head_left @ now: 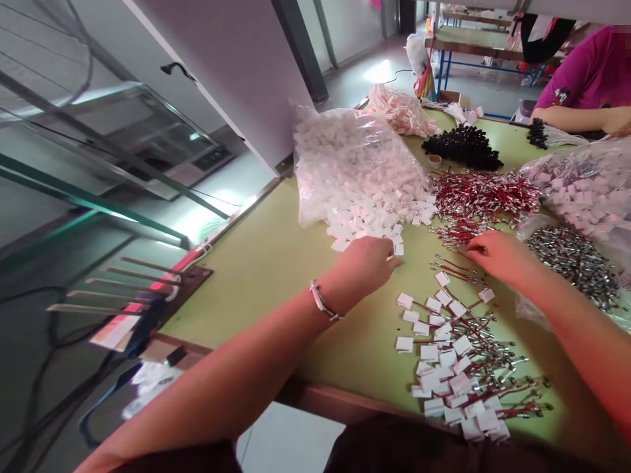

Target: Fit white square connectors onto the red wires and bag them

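My left hand [363,266] is at the near edge of a heap of small white plastic connector housings [367,220]. Its fingers are curled together; whether a housing is between them is hidden. To the right, my right hand [500,257] pinches what looks like a short red wire [462,252] by the red wire pile. A few red wires with metal terminals [456,268] lie just below its fingertips. Closer to me are several white housings with red wires attached [446,358], spread in a loose heap, terminals pointing right.
A clear plastic bag of white housings [345,144] stands behind my left hand. Beyond are red wires [486,194], black connectors [463,146] and pinkish-white bundles [399,108]. Metal terminals [572,263] and another bag [591,177] sit right. A person in magenta [591,72] works at far right.
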`<state>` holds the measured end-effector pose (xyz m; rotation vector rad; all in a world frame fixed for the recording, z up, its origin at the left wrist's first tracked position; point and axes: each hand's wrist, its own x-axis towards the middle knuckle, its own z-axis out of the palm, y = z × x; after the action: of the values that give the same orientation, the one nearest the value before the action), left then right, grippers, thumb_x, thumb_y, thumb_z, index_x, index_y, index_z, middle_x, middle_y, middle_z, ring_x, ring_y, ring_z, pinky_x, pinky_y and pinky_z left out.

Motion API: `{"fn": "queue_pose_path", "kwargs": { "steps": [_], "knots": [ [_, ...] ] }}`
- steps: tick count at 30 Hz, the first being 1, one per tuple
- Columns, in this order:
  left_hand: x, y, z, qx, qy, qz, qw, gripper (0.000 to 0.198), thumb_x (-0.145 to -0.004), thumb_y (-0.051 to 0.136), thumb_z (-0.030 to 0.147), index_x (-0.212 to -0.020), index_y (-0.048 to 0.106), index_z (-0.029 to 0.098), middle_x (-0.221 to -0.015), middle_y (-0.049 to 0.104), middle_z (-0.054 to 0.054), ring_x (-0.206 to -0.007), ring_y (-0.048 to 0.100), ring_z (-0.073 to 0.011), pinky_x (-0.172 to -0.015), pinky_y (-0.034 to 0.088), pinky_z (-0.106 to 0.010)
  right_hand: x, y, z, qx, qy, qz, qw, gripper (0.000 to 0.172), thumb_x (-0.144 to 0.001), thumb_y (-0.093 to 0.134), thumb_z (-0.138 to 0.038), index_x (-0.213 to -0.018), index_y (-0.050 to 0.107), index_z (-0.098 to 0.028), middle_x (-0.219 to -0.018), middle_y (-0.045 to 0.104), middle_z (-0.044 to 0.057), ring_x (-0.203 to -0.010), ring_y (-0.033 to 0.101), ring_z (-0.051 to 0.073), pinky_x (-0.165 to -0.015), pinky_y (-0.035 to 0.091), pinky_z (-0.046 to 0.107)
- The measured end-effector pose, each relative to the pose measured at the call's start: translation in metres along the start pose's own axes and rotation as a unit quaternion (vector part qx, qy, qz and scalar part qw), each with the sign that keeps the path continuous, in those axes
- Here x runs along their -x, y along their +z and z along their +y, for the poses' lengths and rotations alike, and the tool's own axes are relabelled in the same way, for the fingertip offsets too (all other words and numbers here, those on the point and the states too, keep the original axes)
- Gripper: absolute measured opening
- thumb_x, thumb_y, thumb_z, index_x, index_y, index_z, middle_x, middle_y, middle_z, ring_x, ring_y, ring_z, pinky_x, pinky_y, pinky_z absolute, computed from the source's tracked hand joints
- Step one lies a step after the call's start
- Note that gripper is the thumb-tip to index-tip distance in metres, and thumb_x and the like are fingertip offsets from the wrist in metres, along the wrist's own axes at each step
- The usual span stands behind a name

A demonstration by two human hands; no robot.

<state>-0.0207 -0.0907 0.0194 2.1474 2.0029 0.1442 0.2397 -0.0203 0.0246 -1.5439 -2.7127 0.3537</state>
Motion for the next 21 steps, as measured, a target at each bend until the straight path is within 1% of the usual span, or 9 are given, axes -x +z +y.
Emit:
{"fn": "queue_pose_path", "kwargs": {
  "steps": [4, 7, 9, 11, 13, 15, 17, 19, 21],
  "knots": [
    [0.003, 0.016, 0.006, -0.069, 0.015, -0.016, 0.997, 0.019, -0.086, 0.056, 0.030, -0.081, 0.066, 0.014, -0.072, 0.066, -0.009, -0.064, 0.061, -0.0208, -0.053, 0.041, -0.027, -0.011, 0.018, -0.018, 0.052, 0.038, 0.004, 0.998, 0.016, -0.086, 0.055, -0.027, -0.085, 0.070, -0.019, -0.093, 0.068, 0.010, -0.076, 0.061, 0.020, -0.061, 0.039, 0.031],
    [0.004, 0.018, 0.006, -0.052, 0.023, -0.040, 0.998, 0.019, -0.088, 0.054, 0.026, -0.094, 0.068, 0.014, -0.086, 0.067, -0.011, -0.075, 0.064, -0.0216, -0.062, 0.046, -0.028, -0.011, 0.025, -0.022, 0.057, 0.050, 0.007, 0.997, 0.014, -0.088, 0.053, -0.023, -0.087, 0.066, -0.018, -0.096, 0.067, 0.010, -0.078, 0.061, 0.019, -0.062, 0.038, 0.030],
    [0.006, 0.014, 0.007, -0.039, 0.033, -0.054, 0.997, 0.022, -0.089, 0.051, 0.024, -0.096, 0.069, 0.014, -0.091, 0.066, -0.011, -0.078, 0.064, -0.0215, -0.066, 0.047, -0.029, -0.007, 0.023, -0.023, 0.047, 0.056, -0.005, 0.997, 0.013, -0.089, 0.052, -0.021, -0.086, 0.064, -0.017, -0.098, 0.066, 0.010, -0.079, 0.061, 0.019, -0.061, 0.038, 0.030],
    [0.007, 0.009, 0.007, -0.021, 0.043, -0.048, 0.998, 0.024, -0.089, 0.048, 0.023, -0.092, 0.070, 0.015, -0.092, 0.065, -0.011, -0.079, 0.063, -0.0219, -0.069, 0.048, -0.031, -0.002, 0.017, -0.024, 0.020, 0.063, -0.005, 0.998, 0.012, -0.090, 0.051, -0.020, -0.087, 0.062, -0.018, -0.097, 0.067, 0.009, -0.078, 0.060, 0.019, -0.061, 0.037, 0.030],
    [0.005, 0.003, 0.007, 0.023, 0.042, -0.023, 0.999, 0.021, -0.086, 0.051, 0.024, -0.089, 0.070, 0.015, -0.088, 0.065, -0.009, -0.081, 0.063, -0.0226, -0.071, 0.049, -0.032, 0.005, 0.008, -0.026, -0.045, 0.054, 0.006, 0.998, 0.012, -0.090, 0.049, -0.021, -0.088, 0.060, -0.018, -0.087, 0.068, 0.007, -0.072, 0.059, 0.017, -0.061, 0.037, 0.030],
    [-0.001, -0.005, 0.008, 0.130, 0.012, -0.018, 0.991, 0.015, -0.082, 0.058, 0.026, -0.086, 0.068, 0.016, -0.079, 0.066, -0.006, -0.075, 0.063, -0.0207, -0.068, 0.050, -0.031, 0.013, 0.001, -0.030, -0.149, 0.043, 0.007, 0.988, 0.010, -0.089, 0.049, -0.021, -0.084, 0.058, -0.019, -0.074, 0.066, 0.004, -0.065, 0.056, 0.015, -0.059, 0.038, 0.029],
    [-0.009, -0.010, 0.011, 0.293, -0.037, -0.061, 0.953, 0.014, -0.082, 0.061, 0.028, -0.080, 0.064, 0.015, -0.068, 0.065, -0.003, -0.063, 0.062, -0.0160, -0.061, 0.050, -0.028, 0.019, -0.001, -0.034, -0.262, 0.044, -0.015, 0.964, 0.011, -0.087, 0.050, -0.021, -0.078, 0.055, -0.020, -0.066, 0.063, 0.001, -0.058, 0.053, 0.013, -0.056, 0.038, 0.028],
    [-0.017, -0.011, 0.018, 0.449, -0.084, -0.107, 0.883, 0.018, -0.086, 0.059, 0.028, -0.073, 0.060, 0.015, -0.061, 0.063, -0.001, -0.051, 0.057, -0.0100, -0.054, 0.047, -0.023, 0.023, 0.001, -0.037, -0.335, 0.060, -0.036, 0.940, 0.013, -0.085, 0.051, -0.022, -0.073, 0.053, -0.020, -0.062, 0.060, -0.001, -0.053, 0.048, 0.011, -0.052, 0.036, 0.026],
    [-0.023, -0.008, 0.027, 0.548, -0.110, -0.125, 0.820, 0.023, -0.090, 0.056, 0.023, -0.068, 0.056, 0.014, -0.056, 0.061, 0.001, -0.044, 0.051, -0.0057, -0.051, 0.043, -0.020, 0.026, 0.005, -0.038, -0.354, 0.063, -0.022, 0.933, 0.014, -0.083, 0.052, -0.024, -0.070, 0.053, -0.020, -0.059, 0.056, -0.003, -0.051, 0.044, 0.010, -0.050, 0.034, 0.026]
  ]
}}
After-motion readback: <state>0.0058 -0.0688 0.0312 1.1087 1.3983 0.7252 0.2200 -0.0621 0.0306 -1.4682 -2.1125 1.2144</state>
